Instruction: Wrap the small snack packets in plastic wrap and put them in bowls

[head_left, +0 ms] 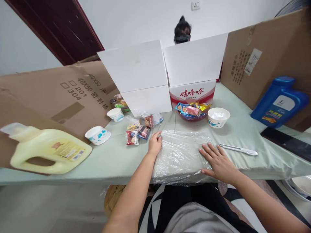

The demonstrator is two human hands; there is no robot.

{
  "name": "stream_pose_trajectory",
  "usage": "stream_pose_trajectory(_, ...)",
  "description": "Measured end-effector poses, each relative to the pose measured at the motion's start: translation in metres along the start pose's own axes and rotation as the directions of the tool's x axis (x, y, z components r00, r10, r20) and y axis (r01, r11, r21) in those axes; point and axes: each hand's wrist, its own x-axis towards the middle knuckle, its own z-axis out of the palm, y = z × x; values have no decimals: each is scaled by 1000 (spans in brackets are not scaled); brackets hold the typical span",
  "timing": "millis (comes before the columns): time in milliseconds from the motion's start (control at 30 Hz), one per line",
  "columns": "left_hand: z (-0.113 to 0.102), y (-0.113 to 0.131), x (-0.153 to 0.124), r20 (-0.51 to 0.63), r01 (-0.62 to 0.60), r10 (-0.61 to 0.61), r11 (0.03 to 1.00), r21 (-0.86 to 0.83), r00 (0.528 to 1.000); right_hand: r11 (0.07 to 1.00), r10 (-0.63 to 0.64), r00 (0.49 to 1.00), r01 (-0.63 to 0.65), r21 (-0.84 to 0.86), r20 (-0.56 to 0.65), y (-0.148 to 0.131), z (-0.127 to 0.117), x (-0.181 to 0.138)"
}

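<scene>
A clear, wrinkled plastic sheet [179, 155] lies spread at the table's front edge, partly hanging over it. At its far left corner, my left hand [155, 144] has its fingers curled and pinched on the film. My right hand [218, 161] rests flat with fingers spread on the right side of the sheet, holding nothing. Just beyond the right fingertips lies a slim white-and-silver tool [238, 149] whose kind I cannot make out. Several wrapped snacks [143, 129] lie in a loose group beyond my left hand.
A bowl of wrapped snacks [191, 113] stands beside a paper cup [218, 118]. Two more paper cups, a yellow jug [52, 149], a blue bottle [279, 102] and a dark phone [286, 142] surround the workspace. Cardboard boxes [145, 71] wall the back; a person's head [182, 30] shows behind.
</scene>
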Motion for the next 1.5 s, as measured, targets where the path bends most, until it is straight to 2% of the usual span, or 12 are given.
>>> stream_pose_trajectory(467,-7,12,-3,-53,-5,12,991,131,999,999,28,998,-30,37,64,0,-1,2)
stream_pose_trajectory(667,-7,28,-9,158,-152,127,976,158,979,996,55,998,-57,63,40,3,-10,1)
stream_pose_trajectory(833,-8,32,-2,281,-184,132,969,167,951,991,105,994,-106,85,15,19,-21,-6)
stream_pose_trajectory(1000,-41,43,3,414,-210,155,973,91,897,969,136,989,-120,218,-61,36,-45,-24)
stream_pose_trajectory(1100,-75,55,-13,398,-200,182,980,4,899,930,28,998,-8,367,-51,31,-58,-37)
stream_pose_trajectory(1133,-85,59,-22,424,-190,192,981,-46,885,918,-17,999,29,395,-33,27,-59,-41)
stream_pose_trajectory(1167,-94,63,-33,493,-188,214,977,-103,843,912,-50,999,51,408,-12,22,-59,-43)
stream_pose_trajectory(1233,-104,67,-55,663,-192,246,969,-154,707,917,-59,998,49,395,13,15,-53,-46)
stream_pose_trajectory(1267,-106,68,-66,712,-190,227,973,-133,665,924,-43,999,35,381,11,11,-50,-45)
stream_pose_trajectory(1300,-105,67,-76,724,-182,200,978,-104,661,928,-22,1000,22,373,-4,9,-46,-44)
stream_pose_trajectory(1367,-101,64,-91,673,-146,165,986,-85,721,925,10,999,11,381,-53,7,-42,-41)
stream_pose_trajectory(1500,-91,61,-103,499,4,94,982,-191,862,864,90,986,-5,503,-144,6,-47,-35)
